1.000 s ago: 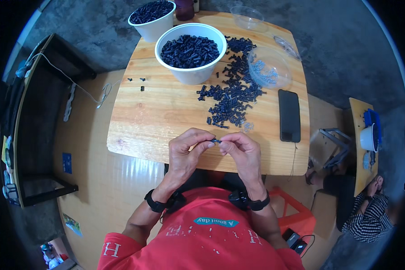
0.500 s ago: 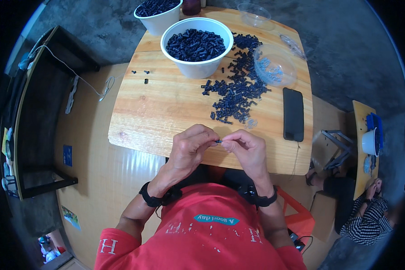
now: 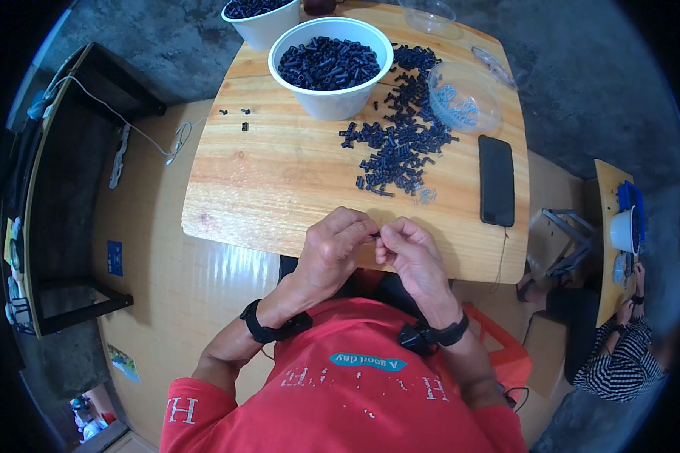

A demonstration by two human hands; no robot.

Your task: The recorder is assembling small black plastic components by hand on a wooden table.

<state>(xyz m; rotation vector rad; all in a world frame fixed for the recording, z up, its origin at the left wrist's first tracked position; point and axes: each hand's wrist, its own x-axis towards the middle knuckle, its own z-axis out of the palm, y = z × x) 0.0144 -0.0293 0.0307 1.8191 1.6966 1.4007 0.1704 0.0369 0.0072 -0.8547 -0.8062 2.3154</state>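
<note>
Bare left hand [image 3: 331,251]: I see thumb and fingertips pinched narrow on a small, narrow, dark piece [image 3: 376,235].
Bare right hand [image 3: 418,260]: thumb and forefinger close in on the same piece from the other side (the fingertips hide most of it from me).
Dark piece: between both hands, over the near part of the pale, glossy wooden table [image 3: 272,177]; I judge the two-sided pinch steadies so small a thing.
Loose heap of small black tubular pieces [image 3: 400,158]: spread just beyond the hands, probably for easy reach.
Round white plastic bucket [image 3: 334,106]: farther back, filled with similar black pieces, its wall likely containing the bulk.
Round transparent plastic bowl [image 3: 491,102]: right of the heap, apparently keeping its small pale bits separate.
Flat black rectangular phone [image 3: 496,181]: near the right edge, presumably out of the hands' way.
</note>
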